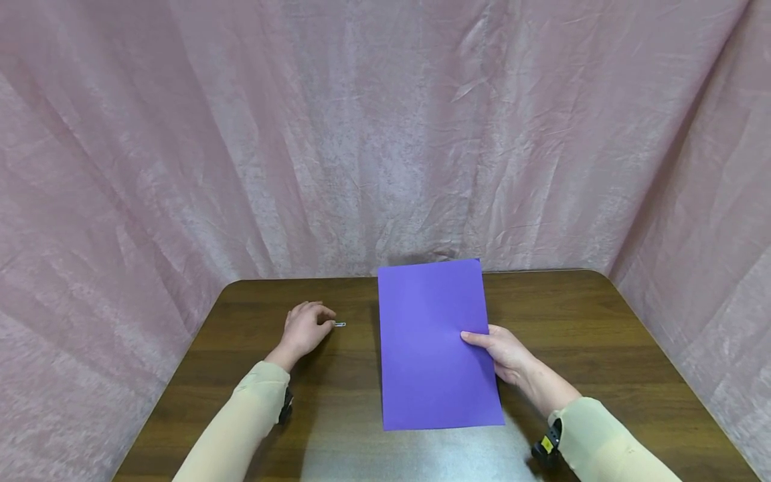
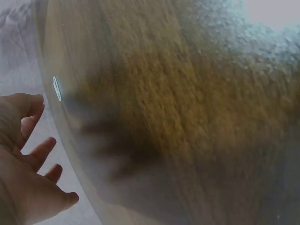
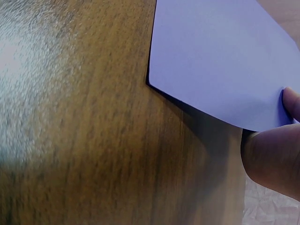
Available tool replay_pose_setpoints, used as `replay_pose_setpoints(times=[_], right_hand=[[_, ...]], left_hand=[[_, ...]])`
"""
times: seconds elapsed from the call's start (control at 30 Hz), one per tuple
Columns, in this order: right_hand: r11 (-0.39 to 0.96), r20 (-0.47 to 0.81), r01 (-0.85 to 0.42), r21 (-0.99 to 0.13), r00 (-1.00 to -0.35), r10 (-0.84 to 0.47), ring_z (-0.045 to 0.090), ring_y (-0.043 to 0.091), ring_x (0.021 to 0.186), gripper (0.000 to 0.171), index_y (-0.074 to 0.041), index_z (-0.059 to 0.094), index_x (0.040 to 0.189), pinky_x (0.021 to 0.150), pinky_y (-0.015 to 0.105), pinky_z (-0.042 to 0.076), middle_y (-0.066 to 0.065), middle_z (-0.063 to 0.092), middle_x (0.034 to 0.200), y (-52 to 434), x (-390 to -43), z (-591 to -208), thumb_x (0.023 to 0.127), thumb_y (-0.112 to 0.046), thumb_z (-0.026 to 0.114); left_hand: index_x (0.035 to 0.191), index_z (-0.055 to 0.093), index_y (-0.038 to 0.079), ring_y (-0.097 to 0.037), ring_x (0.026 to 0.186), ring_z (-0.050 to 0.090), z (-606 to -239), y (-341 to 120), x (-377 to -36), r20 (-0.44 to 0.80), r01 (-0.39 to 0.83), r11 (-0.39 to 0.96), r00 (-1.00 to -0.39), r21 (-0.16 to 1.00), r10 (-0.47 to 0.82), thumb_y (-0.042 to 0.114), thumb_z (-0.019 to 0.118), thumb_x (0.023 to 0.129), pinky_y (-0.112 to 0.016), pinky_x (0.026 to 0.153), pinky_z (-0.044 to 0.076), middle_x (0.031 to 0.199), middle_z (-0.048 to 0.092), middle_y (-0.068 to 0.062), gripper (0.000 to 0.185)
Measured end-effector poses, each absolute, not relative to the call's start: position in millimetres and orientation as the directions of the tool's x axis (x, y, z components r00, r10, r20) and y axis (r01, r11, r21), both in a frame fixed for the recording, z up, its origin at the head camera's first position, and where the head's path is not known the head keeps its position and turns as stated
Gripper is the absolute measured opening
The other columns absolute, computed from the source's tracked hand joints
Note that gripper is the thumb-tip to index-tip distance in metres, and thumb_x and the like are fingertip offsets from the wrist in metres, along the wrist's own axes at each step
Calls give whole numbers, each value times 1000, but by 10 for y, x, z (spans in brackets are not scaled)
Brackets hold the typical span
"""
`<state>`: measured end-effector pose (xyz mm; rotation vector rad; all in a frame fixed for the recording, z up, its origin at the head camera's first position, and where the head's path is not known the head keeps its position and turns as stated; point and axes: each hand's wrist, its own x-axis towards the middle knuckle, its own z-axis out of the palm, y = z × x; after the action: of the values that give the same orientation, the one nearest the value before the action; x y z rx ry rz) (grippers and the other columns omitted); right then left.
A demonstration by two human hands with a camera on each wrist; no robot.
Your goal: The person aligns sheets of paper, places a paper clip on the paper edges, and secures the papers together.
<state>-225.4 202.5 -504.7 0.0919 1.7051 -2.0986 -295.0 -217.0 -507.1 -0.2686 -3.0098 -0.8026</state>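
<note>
Head view: 2 bare hands work above a wooden table [image 1: 542,301]. The left hand [image 1: 307,328] is partly open, fingers loosely bent, with the thumb and forefinger close to 1 small clip [image 1: 340,325], which lies left of the purple sheet [image 1: 436,368]. The right hand [image 1: 512,355] pinches the sheet at its right edge, thumb on the face, other fingers behind. The sheet stands tilted, its top edge overlapping the curtain [image 1: 421,134] in this view. Whether its lower edge touches the table cannot be determined.

Left wrist view: the fingertips appear just short of the clip, with a visible gap; no hold is found. The clip is thin and flat on the wood, so it would likely skid if pushed. Recommended: come down with 2 fingertips, 1 to each long side, and close gently; failing that, press and tip up 1 end first.

Right wrist view: the grip on the sheet's edge is confirmed, with a shadow beneath the lower edge. The paper bows slightly near the fingers. Recommended: light, flat pressure, since a hard pinch could crease it; the sheet is best held level and clear of the clip.
</note>
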Motion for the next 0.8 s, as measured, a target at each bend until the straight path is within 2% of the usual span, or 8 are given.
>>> replay_pose_setpoints(times=[0.2,0.3,0.6,0.8], right_hand=[[-141,-317,366,-920,-907,-278,74,22,84,20,-5,61,117,74,39,60,6,76,93,2020,-2254,-5056,102,-17,65],[-136,-318,365,-921,-906,-279,74,22,84,20,-5,61,117,74,39,60,7,76,93,2020,-2256,-5059,102,-18,64],[-133,-317,365,-921,-904,-287,74,21,83,16,-6,62,114,72,39,60,6,76,92,2010,-2260,-5063,102,-17,64],[-131,-326,372,-919,-904,-276,74,22,83,17,-6,63,115,73,39,60,7,76,92,2002,-2266,-5063,102,-17,64]], left_hand=[[119,74,13,-45,137,38,-5122,-2142,-2991,73,166,847,-986,505,149,19,69,98,-62,113,26,136,63,-13,23],[117,75,13,-44,137,38,-5144,-2141,-3011,67,158,847,-987,507,144,21,70,98,-61,112,28,135,62,-13,21],[110,75,14,-47,148,20,-5164,-2136,-3020,7,113,841,-992,530,129,25,71,97,-64,119,12,153,46,-22,17],[107,74,13,-49,149,18,-5206,-2135,-3026,8,107,838,-993,535,121,26,72,97,-65,119,10,154,43,-24,16]])
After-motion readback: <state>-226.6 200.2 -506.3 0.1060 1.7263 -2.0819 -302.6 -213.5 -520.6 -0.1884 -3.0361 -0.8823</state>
